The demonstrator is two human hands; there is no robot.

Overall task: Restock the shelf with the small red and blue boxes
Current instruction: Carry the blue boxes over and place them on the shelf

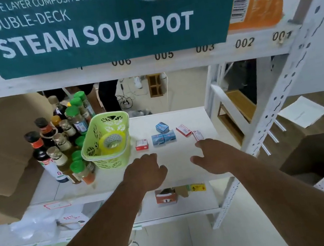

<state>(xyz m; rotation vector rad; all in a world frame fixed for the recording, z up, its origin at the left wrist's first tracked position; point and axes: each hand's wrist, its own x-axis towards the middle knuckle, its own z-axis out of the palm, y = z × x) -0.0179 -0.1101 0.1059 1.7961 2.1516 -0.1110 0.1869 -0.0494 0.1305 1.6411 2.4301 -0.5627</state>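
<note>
Small boxes lie on the white shelf [184,162]. A red-and-white box [141,144] sits at the left, two blue boxes [163,138] stand side by side in the middle, and a third blue box [162,127] lies behind them. Another red box [183,130] lies to the right. A third red-and-white box [198,135] touches the fingertips of my right hand [211,155]; whether the fingers grip it I cannot tell. My left hand [145,170] hovers just in front of the left red box with its fingers curled and nothing visible in it.
A green plastic basket [109,159] holding a tape roll [112,140] stands left of the boxes. Sauce and spice bottles [62,148] crowd the shelf's left, beside a cardboard box [0,150]. A large pot carton [97,22] fills the shelf above. A white upright post [280,90] bounds the right.
</note>
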